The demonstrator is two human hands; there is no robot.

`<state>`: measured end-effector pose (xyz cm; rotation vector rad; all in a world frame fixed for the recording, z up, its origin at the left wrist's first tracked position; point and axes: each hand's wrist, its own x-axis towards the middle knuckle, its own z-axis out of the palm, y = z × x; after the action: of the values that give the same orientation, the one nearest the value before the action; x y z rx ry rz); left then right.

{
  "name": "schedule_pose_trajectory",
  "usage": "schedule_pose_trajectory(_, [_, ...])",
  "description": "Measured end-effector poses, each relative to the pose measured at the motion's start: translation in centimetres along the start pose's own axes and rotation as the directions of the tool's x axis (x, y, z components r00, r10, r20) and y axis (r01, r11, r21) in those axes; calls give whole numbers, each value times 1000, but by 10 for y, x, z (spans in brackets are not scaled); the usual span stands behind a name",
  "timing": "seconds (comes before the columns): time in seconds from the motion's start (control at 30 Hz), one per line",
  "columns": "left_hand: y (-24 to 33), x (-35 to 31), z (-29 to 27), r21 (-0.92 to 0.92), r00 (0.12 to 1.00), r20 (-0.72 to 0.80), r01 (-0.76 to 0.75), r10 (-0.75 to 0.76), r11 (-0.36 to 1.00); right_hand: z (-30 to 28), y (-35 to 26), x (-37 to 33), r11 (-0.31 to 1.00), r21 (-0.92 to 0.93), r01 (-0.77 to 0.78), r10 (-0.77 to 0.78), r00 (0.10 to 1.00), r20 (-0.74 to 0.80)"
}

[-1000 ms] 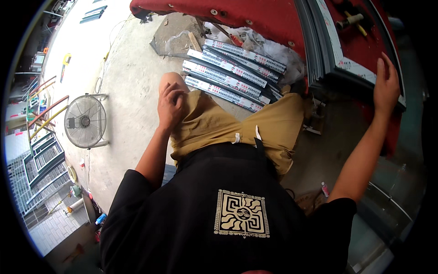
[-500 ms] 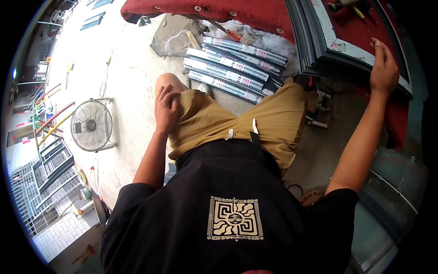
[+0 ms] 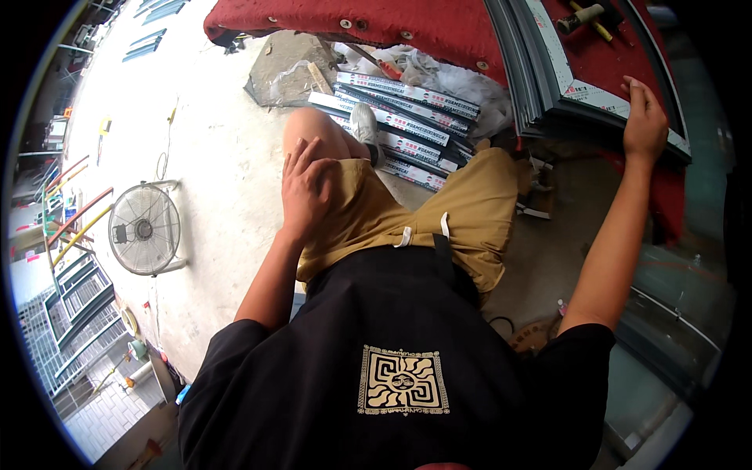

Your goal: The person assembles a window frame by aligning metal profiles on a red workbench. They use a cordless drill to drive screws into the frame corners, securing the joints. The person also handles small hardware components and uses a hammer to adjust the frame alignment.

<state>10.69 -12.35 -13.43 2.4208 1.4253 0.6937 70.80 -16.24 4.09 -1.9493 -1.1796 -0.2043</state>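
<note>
My left hand lies on my bent left knee, fingers loosely spread and holding nothing. My right hand rests on the near edge of a stack of dark grey window frames, its fingers stretched out over the top frame. White printed protective film covers parts of that frame. The stack sits on a red-covered workbench. Inside the top frame, on the red cloth, lie a hammer-like tool and a yellow-handled tool.
Several film-wrapped profile strips lie on the floor ahead, beside crumpled clear plastic and a flat board. A floor fan stands at left, with frames stacked beyond it. Glass panes are at right.
My left leg has swung to the right, and its grey shoe now shows over the strips. My left hand moved along with the knee. My right hand stays on the frame.
</note>
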Motion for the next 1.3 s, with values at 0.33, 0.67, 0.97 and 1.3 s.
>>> schedule_pose_trajectory(0.33, [9, 32, 39, -158, 996, -20, -86, 84, 984, 4, 1, -1, 999, 43, 11, -13, 999, 40])
schedule_pose_trajectory(0.67, [-14, 25, 33, -262, 994, -76, -94, 76, 961, 0, -17, -8, 999, -30, -17, 16, 1000, -21])
schedule_pose_trajectory(0.97, [-6, 26, 33, -231, 992, -72, -118, 104, 966, 3, -21, -9, 992, -119, -46, 37, 996, -75])
schedule_pose_trajectory(1.3, [92, 142, -37, -524, 983, -123, -182, 138, 832, 2, -36, -17, 985, -170, 30, -61, 982, -179])
